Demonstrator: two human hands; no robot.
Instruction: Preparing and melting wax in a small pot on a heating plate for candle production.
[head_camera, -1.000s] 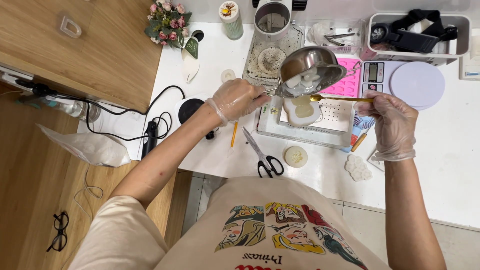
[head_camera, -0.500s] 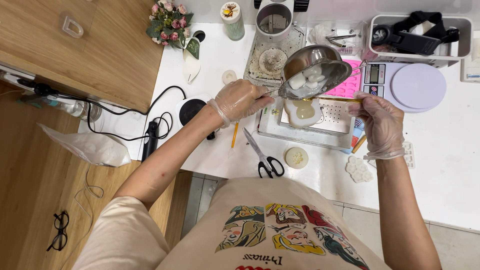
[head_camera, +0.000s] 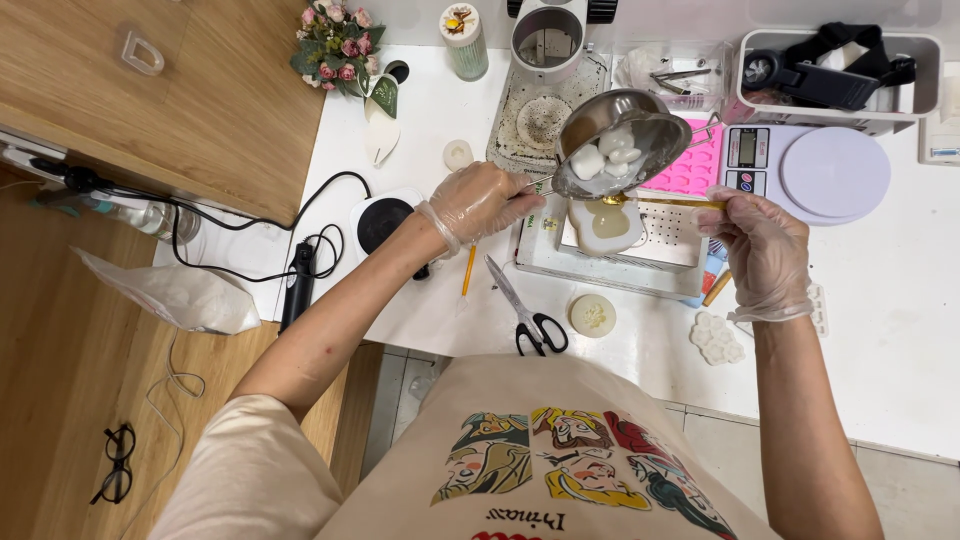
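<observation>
Pot (head_camera: 620, 140) above mould (head_camera: 605, 222), scissors (head_camera: 525, 308) nearer.

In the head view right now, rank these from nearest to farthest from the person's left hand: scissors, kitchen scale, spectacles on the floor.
From the left hand:
1. Scissors, on the white table just below and right of it.
2. Kitchen scale, across the table at the right.
3. Spectacles, on the wooden floor at far lower left.
</observation>
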